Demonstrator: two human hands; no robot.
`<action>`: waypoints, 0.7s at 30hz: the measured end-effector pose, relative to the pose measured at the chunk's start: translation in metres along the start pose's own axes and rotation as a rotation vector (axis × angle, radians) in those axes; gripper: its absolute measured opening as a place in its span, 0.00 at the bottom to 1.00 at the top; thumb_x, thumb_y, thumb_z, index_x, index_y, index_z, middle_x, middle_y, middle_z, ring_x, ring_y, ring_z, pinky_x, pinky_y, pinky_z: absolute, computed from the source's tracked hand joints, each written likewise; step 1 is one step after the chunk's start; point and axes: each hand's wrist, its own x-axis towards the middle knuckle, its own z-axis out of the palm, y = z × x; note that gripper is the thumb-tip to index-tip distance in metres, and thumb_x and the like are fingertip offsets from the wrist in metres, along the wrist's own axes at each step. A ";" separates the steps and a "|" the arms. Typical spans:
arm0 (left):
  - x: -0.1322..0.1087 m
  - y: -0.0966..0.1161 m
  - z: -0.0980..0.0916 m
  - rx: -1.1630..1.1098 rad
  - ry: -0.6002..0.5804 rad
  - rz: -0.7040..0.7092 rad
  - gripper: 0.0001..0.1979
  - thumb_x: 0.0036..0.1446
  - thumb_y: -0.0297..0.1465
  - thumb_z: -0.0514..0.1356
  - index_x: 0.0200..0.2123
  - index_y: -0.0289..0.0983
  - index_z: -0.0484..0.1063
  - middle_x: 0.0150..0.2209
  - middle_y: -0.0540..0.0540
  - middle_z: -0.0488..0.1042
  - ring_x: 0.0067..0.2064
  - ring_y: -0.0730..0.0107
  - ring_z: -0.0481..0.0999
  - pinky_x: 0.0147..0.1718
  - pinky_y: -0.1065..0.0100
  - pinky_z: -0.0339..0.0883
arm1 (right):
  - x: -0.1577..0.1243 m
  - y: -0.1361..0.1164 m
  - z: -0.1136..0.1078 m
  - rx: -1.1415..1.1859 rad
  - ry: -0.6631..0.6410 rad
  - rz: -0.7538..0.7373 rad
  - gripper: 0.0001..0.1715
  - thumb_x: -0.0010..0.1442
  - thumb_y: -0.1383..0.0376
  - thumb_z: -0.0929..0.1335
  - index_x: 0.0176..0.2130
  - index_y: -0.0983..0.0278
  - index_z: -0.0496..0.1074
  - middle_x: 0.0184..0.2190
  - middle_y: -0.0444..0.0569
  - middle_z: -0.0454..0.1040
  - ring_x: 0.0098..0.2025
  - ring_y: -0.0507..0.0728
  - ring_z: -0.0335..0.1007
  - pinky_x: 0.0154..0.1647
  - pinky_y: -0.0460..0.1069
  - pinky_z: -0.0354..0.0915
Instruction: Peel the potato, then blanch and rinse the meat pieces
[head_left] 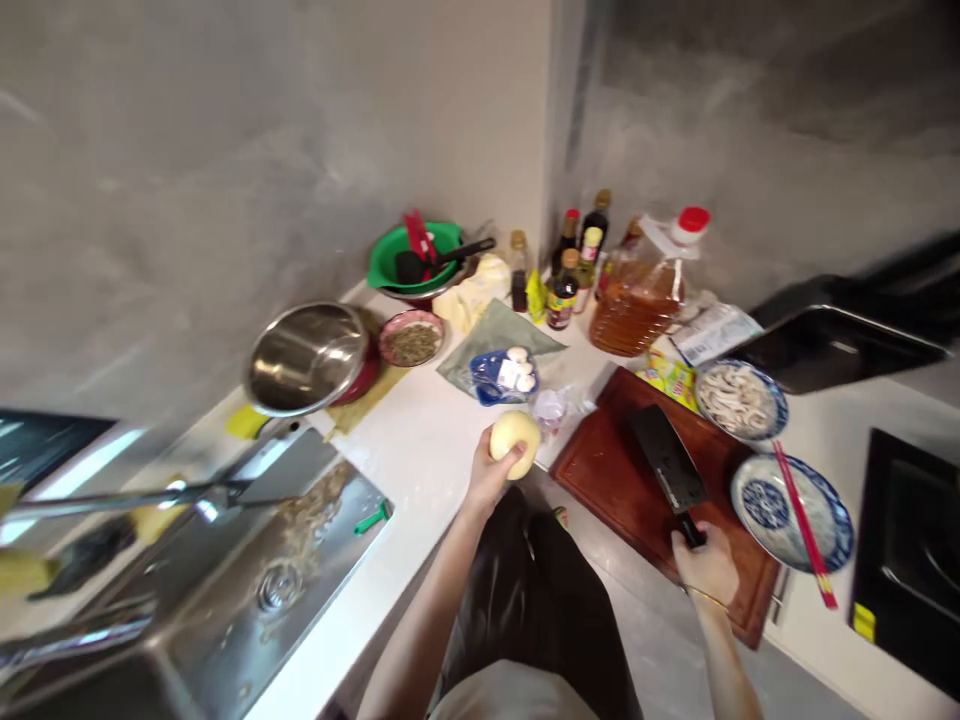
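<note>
My left hand (pixel 491 470) is closed around a pale yellow peeled potato (pixel 515 444), held just off the counter's front edge. To the right, my right hand (pixel 705 565) grips the black handle of a cleaver (pixel 667 458). The dark blade lies over the reddish-brown cutting board (pixel 600 455). Beyond the potato is a blue tray of white mushrooms (pixel 504 376), partly under plastic film, on a grey-green cloth (pixel 495 325). A crumpled clear plastic bag (pixel 553 408) lies between the tray and the board.
At left, a sink (pixel 315 600) holds brownish scraps and a green peeler (pixel 373 517). Behind it stands a steel pot (pixel 307 358). Sauce bottles and an oil jug (pixel 637 300) fill the corner. Right of the board are a bowl of sliced mushrooms (pixel 741 400) and a patterned bowl (pixel 787 505) with red chopsticks (pixel 802 520).
</note>
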 end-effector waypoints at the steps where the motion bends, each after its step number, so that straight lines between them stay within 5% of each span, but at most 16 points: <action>1: -0.001 -0.001 -0.008 -0.013 0.026 0.006 0.33 0.42 0.40 0.67 0.51 0.34 0.64 0.41 0.41 0.75 0.38 0.63 0.75 0.33 0.68 0.71 | 0.003 -0.004 0.000 -0.013 -0.011 -0.026 0.24 0.52 0.53 0.64 0.45 0.64 0.67 0.43 0.56 0.73 0.39 0.64 0.73 0.34 0.53 0.65; 6: -0.003 -0.022 -0.048 0.003 0.195 0.083 0.33 0.44 0.41 0.66 0.51 0.34 0.63 0.44 0.39 0.73 0.41 0.61 0.75 0.37 0.65 0.69 | 0.018 -0.014 0.003 -0.069 -0.076 -0.097 0.27 0.53 0.52 0.63 0.47 0.65 0.68 0.44 0.60 0.74 0.41 0.68 0.74 0.33 0.55 0.66; 11: 0.028 -0.034 -0.093 0.534 0.489 0.185 0.34 0.45 0.40 0.65 0.55 0.37 0.61 0.46 0.39 0.74 0.50 0.52 0.72 0.52 0.52 0.56 | 0.029 -0.017 0.012 -0.071 -0.088 -0.133 0.27 0.52 0.50 0.64 0.46 0.64 0.69 0.42 0.61 0.75 0.40 0.69 0.75 0.32 0.56 0.66; 16: 0.069 -0.026 -0.133 1.065 0.456 0.332 0.31 0.49 0.35 0.59 0.57 0.34 0.60 0.54 0.30 0.67 0.54 0.45 0.67 0.55 0.46 0.44 | 0.001 -0.045 0.000 -0.072 -0.120 -0.057 0.26 0.54 0.54 0.64 0.49 0.66 0.68 0.42 0.59 0.75 0.39 0.65 0.75 0.34 0.53 0.66; 21: 0.091 -0.031 -0.143 1.075 0.501 0.483 0.38 0.48 0.44 0.58 0.60 0.34 0.55 0.59 0.30 0.61 0.58 0.37 0.61 0.55 0.40 0.38 | -0.015 -0.063 -0.021 0.049 -0.073 -0.002 0.19 0.53 0.63 0.66 0.45 0.65 0.70 0.40 0.52 0.75 0.40 0.58 0.74 0.40 0.48 0.65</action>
